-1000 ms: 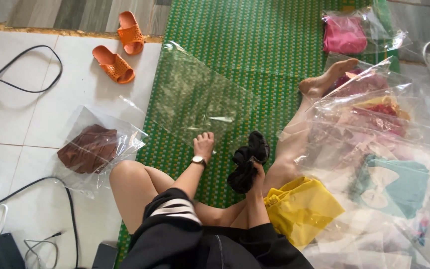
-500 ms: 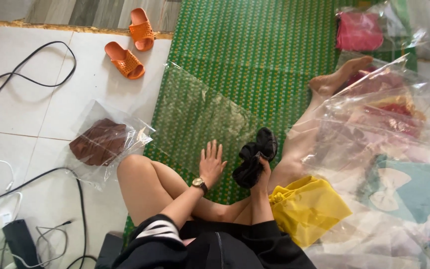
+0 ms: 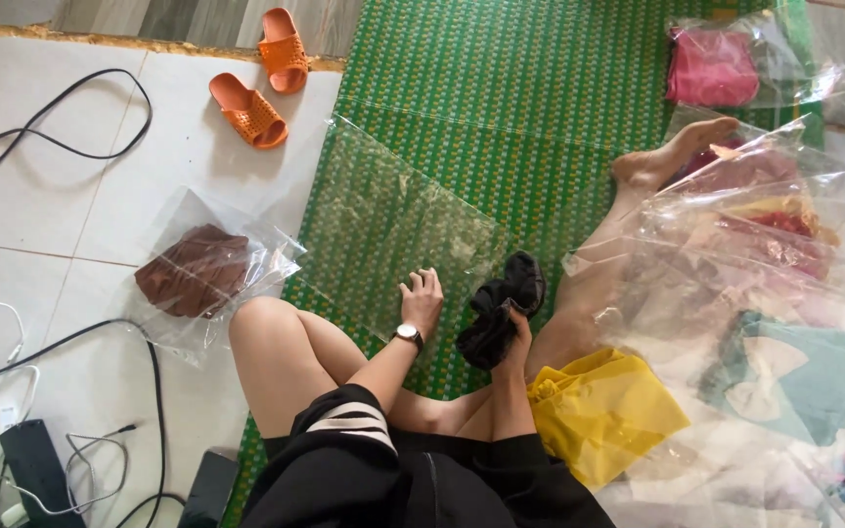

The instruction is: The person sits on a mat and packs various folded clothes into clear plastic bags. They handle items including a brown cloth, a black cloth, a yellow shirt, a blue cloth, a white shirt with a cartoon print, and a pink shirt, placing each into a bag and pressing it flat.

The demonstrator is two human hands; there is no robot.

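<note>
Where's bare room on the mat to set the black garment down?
Bare green mat lies beyond the empty clear bag, between the orange sandals and the bagged pink garment. The right side is crowded with overlapping bagged clothes. The left hand presses the clear bag; the right hand holds the black garment.

home floor: woven mat (image 3: 540,88), sandals (image 3: 266,78)

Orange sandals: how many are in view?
2. One orange sandal lies at the top by the green mat's edge; the other sits just below-left on the white tiles. None looks hidden.
</note>
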